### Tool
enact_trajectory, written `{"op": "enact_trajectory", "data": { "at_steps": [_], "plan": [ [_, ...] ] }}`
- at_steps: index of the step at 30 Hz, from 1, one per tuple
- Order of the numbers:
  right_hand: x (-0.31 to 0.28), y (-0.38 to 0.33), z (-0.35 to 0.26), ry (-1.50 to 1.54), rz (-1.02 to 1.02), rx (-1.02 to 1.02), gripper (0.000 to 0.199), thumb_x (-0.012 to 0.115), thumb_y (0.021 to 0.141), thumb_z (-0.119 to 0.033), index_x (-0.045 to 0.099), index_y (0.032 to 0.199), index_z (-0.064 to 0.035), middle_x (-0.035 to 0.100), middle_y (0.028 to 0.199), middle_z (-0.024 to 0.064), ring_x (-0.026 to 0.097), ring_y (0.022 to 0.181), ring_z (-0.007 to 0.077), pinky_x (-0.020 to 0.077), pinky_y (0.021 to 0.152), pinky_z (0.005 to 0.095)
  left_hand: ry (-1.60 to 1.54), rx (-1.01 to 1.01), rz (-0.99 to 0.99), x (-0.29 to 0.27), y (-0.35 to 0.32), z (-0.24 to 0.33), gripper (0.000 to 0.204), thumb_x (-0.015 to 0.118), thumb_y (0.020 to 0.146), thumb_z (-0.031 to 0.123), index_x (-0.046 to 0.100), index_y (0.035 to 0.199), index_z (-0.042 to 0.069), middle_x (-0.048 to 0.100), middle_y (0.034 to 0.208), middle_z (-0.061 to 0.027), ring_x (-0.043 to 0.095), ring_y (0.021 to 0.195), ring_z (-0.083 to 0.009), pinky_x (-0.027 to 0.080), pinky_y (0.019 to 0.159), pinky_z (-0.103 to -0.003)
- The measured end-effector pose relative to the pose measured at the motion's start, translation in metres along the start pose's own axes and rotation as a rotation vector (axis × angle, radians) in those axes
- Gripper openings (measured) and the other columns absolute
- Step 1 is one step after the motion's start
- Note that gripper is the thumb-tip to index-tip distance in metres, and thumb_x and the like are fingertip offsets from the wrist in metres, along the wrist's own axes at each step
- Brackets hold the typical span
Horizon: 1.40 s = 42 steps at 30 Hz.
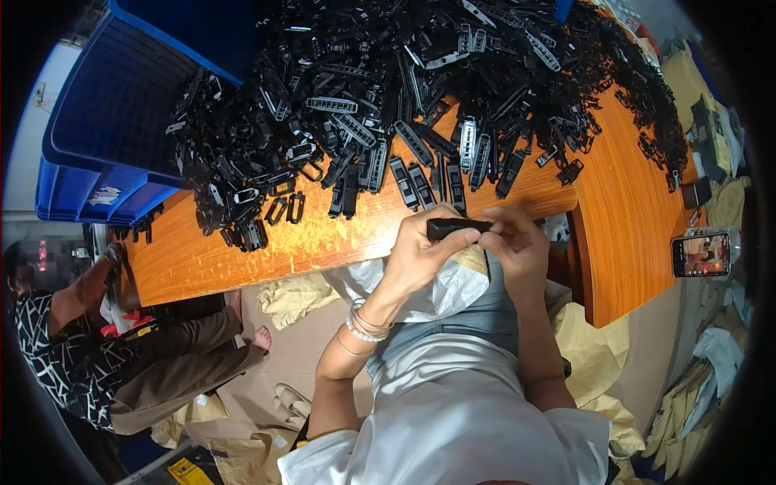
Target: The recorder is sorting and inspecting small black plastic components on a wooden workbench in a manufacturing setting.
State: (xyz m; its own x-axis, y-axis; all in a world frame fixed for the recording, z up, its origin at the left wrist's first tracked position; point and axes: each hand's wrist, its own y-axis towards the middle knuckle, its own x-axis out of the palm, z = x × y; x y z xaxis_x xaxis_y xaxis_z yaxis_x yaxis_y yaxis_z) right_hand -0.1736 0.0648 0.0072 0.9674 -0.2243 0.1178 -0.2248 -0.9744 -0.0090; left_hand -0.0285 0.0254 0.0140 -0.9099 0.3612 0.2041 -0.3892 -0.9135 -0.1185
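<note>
Just off the near edge of the wooden table [331,257], I hold a small, dark, elongated plastic part [447,228] between both hands. My left hand [414,257] has it pinched between thumb and fingers at its left end. At the other end, the fingers of my right hand [524,252] are closed on its tip; they are slightly blurred. The part's exact kind I cannot make out. Beyond my hands, several black plastic housings [421,186] lie side by side at the front of a large heap of black plastic parts [364,89].
Blue plastic crates [109,97] stand at the left of the table. Another person in a patterned top [69,347] sits at the far left. A phone [702,255] is at the right, past the table's corner. Paper sacks [594,343] lie on the floor.
</note>
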Motion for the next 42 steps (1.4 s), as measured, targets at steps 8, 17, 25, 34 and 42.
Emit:
{"op": "enact_trajectory", "data": {
  "at_steps": [8,17,25,34,42],
  "plan": [
    [-0.009,-0.004,0.003,0.037,-0.021,-0.011,0.017,0.055,0.079,0.003,0.059,0.095,0.0054,0.056,0.075,0.0036,0.047,0.055,0.0054,0.0358,0.049,0.0179,0.036,-0.037,-0.102,-0.008,0.014,-0.002,0.018,0.05,0.088,0.013,0.06,0.085,-0.002,0.053,0.065,-0.0014,0.045,0.053,-0.0052,0.035,0.049,-0.02],
    [-0.036,-0.006,0.019,0.05,0.085,0.129,0.018,0.055,0.081,-0.002,0.058,0.096,0.0069,0.058,0.068,0.0072,0.049,0.051,0.0083,0.0369,0.05,0.0184,1.288,0.555,-0.186,-0.011,0.051,0.015,0.016,0.061,0.068,0.003,0.06,0.084,-0.001,0.047,0.083,-0.0136,0.051,0.082,-0.0288,0.045,0.065,-0.035],
    [-0.032,-0.003,0.017,0.093,-0.044,0.11,0.019,0.055,0.076,0.006,0.057,0.095,0.0096,0.058,0.078,0.0098,0.056,0.058,0.0123,0.0443,0.054,0.0212,-0.141,0.274,-0.117,-0.023,0.044,0.016,0.01,0.056,0.081,-0.001,0.048,0.088,-0.001,0.058,0.083,-0.0092,0.058,0.074,-0.011,0.046,0.064,-0.022],
    [-0.016,-0.002,-0.005,-0.24,-0.142,-0.142,0.022,0.062,0.07,0.007,0.061,0.092,0.0035,0.057,0.083,0.0082,0.058,0.066,0.0128,0.0459,0.057,0.0213,0.022,-0.159,-0.222,-0.019,0.012,0.011,0.029,0.049,0.088,0.008,0.051,0.114,-0.005,0.061,0.095,-0.0077,0.058,0.082,-0.0117,0.048,0.07,-0.024],
    [-0.003,-0.014,-0.013,-0.427,-0.112,-0.274,0.023,0.064,0.067,0.005,0.061,0.09,0.0017,0.058,0.081,0.0063,0.056,0.07,0.0104,0.0437,0.061,0.0206,0.516,0.059,-0.193,-0.015,-0.018,0.018,0.038,0.064,0.077,0.005,0.051,0.11,-0.009,0.063,0.086,-0.0116,0.059,0.076,-0.0103,0.048,0.066,-0.024]
  ]
}}
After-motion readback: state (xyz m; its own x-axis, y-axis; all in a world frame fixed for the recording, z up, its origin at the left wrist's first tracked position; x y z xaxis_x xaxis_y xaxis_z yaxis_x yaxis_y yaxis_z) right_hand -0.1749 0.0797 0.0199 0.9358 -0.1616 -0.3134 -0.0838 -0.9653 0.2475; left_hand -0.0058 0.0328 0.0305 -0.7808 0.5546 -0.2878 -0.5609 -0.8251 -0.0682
